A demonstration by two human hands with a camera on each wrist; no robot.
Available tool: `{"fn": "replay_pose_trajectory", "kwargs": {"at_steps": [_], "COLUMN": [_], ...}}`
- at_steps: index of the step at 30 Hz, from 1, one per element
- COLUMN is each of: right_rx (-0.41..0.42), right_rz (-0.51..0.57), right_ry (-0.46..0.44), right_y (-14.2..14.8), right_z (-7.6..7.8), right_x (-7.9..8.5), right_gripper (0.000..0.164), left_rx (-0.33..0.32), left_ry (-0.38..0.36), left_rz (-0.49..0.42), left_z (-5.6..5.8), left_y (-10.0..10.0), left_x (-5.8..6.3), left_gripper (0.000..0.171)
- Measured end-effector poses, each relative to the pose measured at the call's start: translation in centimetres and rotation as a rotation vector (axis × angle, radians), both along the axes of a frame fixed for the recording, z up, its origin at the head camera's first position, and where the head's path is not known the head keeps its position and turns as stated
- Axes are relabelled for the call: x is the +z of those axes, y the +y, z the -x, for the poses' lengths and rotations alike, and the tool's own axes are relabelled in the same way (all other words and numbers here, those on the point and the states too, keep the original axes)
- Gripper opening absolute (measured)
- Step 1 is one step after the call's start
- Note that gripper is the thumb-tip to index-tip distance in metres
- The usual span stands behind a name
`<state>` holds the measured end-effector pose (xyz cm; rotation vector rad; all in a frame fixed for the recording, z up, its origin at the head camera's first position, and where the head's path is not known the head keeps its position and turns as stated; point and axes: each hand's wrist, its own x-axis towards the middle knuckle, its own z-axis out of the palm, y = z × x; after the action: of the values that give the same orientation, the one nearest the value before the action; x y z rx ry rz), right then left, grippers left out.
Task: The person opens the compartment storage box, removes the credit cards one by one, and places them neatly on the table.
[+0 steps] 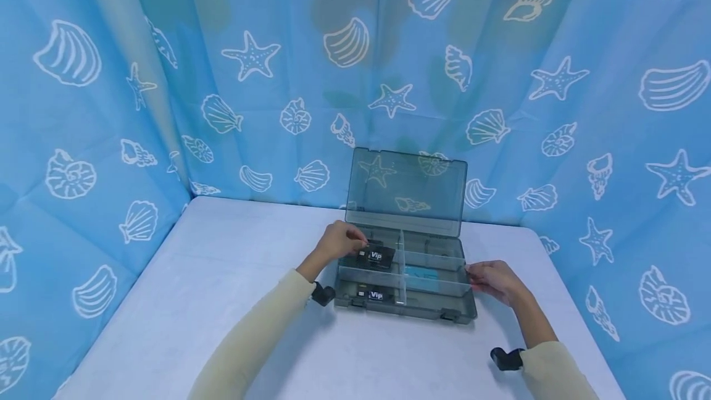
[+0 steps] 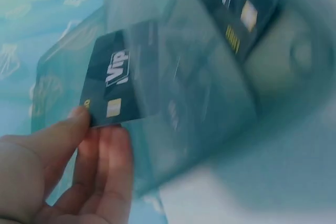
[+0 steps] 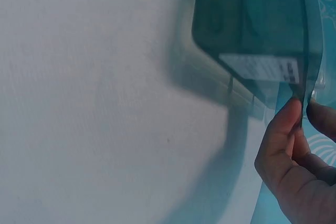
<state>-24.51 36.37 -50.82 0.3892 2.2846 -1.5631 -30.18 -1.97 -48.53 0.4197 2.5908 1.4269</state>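
A translucent grey compartment box (image 1: 411, 312) sits on the table with its lid (image 1: 408, 193) raised at the back. My left hand (image 1: 337, 241) pinches a black "Vip" card (image 2: 113, 72) by one edge between thumb and fingers, over the left compartments. Another black "Vip" card (image 1: 376, 295) lies in the front left compartment. A light blue flat piece (image 1: 421, 274) shows in the right half of the box. At the box's right side, my right hand (image 1: 494, 279) grips the wall's rim between thumb and fingers, as the right wrist view shows.
The white table (image 1: 222, 301) extends left of the box and in front of it. A blue curtain (image 1: 266, 97) with shell and starfish prints hangs behind the table and at both sides. A white printed label (image 3: 260, 68) is on the box.
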Motion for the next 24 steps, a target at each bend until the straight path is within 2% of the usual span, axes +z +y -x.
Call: {"fn": "replay_pose_trajectory", "kwargs": {"at_steps": [6, 12, 15, 19, 24], "right_rx": [0.001, 0.008, 0.000, -0.001, -0.006], "right_rz": [-0.004, 0.005, 0.011, 0.021, 0.029], "right_ry": [-0.011, -0.013, -0.015, -0.019, -0.018], "right_y": [0.4, 0.3, 0.3, 0.3, 0.4], "right_z": [0.1, 0.5, 0.6, 0.5, 0.2], "right_x": [-0.1, -0.2, -0.2, -0.2, -0.2], "right_gripper": [0.047, 0.048, 0.048, 0.048, 0.048], "left_rx": [0.157, 0.335, 0.415, 0.505, 0.558], "left_ry": [-0.036, -0.093, -0.132, -0.171, -0.241], "left_rz": [-0.173, -0.272, -0.252, -0.153, -0.091], "left_z": [1.5, 3.5, 3.8, 3.7, 3.7], "left_y": [-3.3, -7.4, -9.2, -11.0, -11.7], "left_x": [0.7, 0.0, -0.7, -2.3, -4.1], "left_gripper": [0.011, 0.019, 0.021, 0.021, 0.019]}}
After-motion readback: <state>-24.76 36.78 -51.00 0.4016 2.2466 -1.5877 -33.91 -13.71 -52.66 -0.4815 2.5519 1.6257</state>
